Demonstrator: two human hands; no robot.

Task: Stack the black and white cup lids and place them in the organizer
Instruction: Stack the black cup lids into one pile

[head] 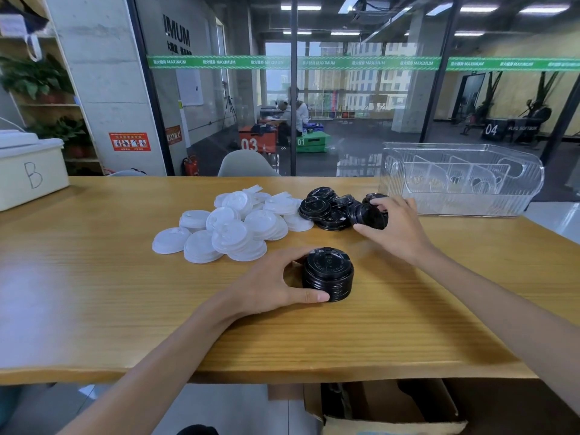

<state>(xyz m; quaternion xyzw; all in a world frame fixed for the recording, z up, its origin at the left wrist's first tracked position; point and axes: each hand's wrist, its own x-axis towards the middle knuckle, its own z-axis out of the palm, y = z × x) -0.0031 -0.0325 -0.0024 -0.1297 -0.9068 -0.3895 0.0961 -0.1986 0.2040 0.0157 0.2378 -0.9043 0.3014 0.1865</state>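
At the far left edge of the frame a cream bin marked B (pixel 31 171) sits on the wooden table (pixel 94 293). Left of centre lies a loose heap of white lids (pixel 232 226). Below centre, the left hand (pixel 270 285) curls thumb and fingers around a stack of black lids (pixel 328 274) standing on the table. Right of the white heap, loose black lids (pixel 323 208) lie scattered; the right hand (pixel 395 224) grips one tilted black lid (pixel 368 215) at their right edge. At upper right stands the clear organizer (pixel 464 180), just beyond that hand
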